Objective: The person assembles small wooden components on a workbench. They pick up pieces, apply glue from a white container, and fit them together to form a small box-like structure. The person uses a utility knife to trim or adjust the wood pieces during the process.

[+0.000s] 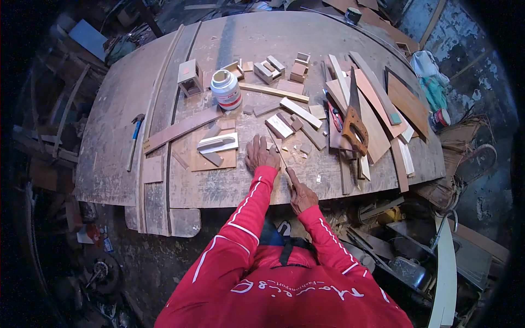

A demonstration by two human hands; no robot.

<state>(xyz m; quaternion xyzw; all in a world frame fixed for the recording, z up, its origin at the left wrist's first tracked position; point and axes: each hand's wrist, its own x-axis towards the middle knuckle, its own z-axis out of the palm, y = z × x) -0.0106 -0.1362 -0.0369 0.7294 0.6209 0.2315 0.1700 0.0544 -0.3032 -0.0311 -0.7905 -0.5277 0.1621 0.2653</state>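
Workpiece: small wood strip (pixel 272 146) flat on the workbench (pixel 120 142), near its front edge, pinned under the left hand (pixel 260 154).
Left hand: fingers spread, pressing down on the strip.
Right hand (pixel 302 195): closed round the handle of a chisel (pixel 284 164); blade angled toward the strip, tip probably touching it, too small to confirm.
Technique: best kept shallow, cutting away from the holding fingers, with light strokes.
Chips: pale offcuts (pixel 302 148) just beside the strip.
Further out: handsaw (pixel 354 123) on boards to the right, white glue tub (pixel 226 89) behind, hammer (pixel 134 138) far left.
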